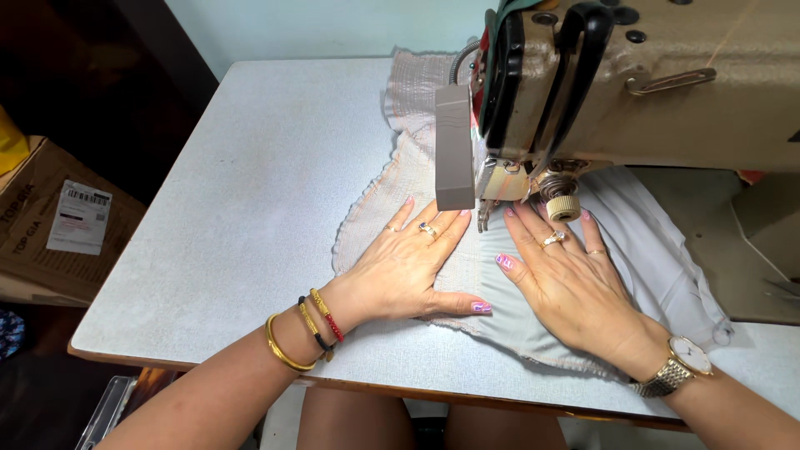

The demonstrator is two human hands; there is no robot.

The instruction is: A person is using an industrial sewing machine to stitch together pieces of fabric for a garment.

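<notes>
Both hands lay flat on the fabric piece at the sewing machine. Left hand: palm down, fingers spread, released, nothing grasped, pressing the cloth just left of the presser foot. Right hand: likewise open and flat, fingertips just beside the foot on its right.

Fabric position: spread on the grey surface, passing under the machine head. The ribbed, gathered part ran away behind the foot toward the wall; the smooth pale part lay under my palms and trailed off to the right.

Orientation: I judged the long axis to run near-to-far, roughly along the feed line, with the near hem pointing at the surface edge and my lap.

Risks, as judged: fingertips sat very near the needle area, so a slip forward could bring one under it. Uneven pressure between the two palms could skew the seam or pucker the gathered cloth. The loose right portion could fold under and be caught. The needle itself was hidden from view.
</notes>
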